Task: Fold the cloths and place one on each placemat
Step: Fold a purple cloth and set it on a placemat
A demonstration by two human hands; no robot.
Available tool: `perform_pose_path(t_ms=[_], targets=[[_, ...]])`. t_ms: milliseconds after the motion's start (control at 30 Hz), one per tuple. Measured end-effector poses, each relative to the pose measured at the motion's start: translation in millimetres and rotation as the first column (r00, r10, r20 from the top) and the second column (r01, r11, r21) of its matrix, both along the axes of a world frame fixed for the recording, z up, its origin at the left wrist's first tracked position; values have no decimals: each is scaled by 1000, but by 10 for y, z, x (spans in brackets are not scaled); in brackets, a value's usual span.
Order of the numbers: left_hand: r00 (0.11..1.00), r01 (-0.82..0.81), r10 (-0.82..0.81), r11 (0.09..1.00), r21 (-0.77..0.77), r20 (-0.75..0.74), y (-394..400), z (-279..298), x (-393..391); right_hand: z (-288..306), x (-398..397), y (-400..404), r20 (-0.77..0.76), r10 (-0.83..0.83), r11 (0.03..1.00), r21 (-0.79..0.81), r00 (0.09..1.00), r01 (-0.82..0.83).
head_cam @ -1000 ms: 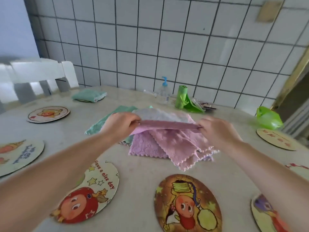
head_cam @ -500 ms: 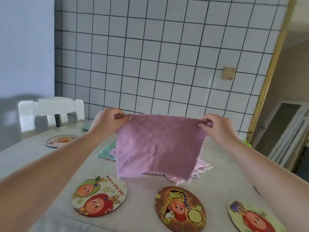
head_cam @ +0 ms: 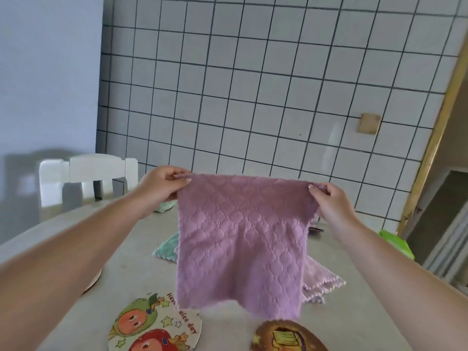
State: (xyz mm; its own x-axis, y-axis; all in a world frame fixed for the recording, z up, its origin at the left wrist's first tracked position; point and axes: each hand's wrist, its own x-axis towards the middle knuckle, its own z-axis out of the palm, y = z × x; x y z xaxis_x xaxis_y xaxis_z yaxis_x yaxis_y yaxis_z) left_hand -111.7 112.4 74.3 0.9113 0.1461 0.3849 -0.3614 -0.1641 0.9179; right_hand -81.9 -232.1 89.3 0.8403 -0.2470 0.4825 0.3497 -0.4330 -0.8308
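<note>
Each hand, left and right, pinches purple cloth (hanging flat, lengthwise down).

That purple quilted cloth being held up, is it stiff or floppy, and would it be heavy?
Probably floppy: the purple quilted cloth hangs limp from its top corners, pinched by the left hand and right hand, its lower edge rippling. Likely light, since fingertip pinches alone carry it.

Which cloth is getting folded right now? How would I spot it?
Look above the grey table, in front of the tiled wall. Both hands, left hand and right hand, pinch the top corners of the purple quilted cloth. It alone hangs spread in the air; the others lie flat.
</note>
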Motion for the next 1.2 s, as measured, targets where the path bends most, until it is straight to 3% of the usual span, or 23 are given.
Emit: perform_pose_path(t_ms=[167,300,400,567,667,800,1000,1100,1200], targets=[[955,-152,140,988,26,260,-46,300,-42,144,-75,94,209,8,998,58,978,-21],[942,-170,101,966,195,320,-66,218,-348,-48,-297,99,224,93,972,188,970,-137],[967,-119,55,961,248,250,-112,-84,-648,-410,-550,64,142,146,958,228,979,-176],[996,3,10,989,148,-85,-193,-979,-1118,-1274,-1065,-81,-133,155,978,162,979,-133],[959,43,-39,999,8,-282,-220,-1423,-1377,-1686,-1377,-179,-243,189,975,162,951,-152],[882,101,-111,994,-48,-457,-215,-1686,-1645,-1906,-1731,-252,-343,231,960,234,910,-155],[864,153,-49,974,169,-502,-172,-1768,-1627,-1957,-1827,-301,-434,274,955,227,859,-190],[897,141,-10,954,266,-442,-151,-1741,-1450,-1934,-1618,-287,-430,221,975,129,876,-183],[944,108,58,877,469,-326,-97,-1739,-1188,-1964,-1301,-284,-411,116,979,-105,904,-173]])
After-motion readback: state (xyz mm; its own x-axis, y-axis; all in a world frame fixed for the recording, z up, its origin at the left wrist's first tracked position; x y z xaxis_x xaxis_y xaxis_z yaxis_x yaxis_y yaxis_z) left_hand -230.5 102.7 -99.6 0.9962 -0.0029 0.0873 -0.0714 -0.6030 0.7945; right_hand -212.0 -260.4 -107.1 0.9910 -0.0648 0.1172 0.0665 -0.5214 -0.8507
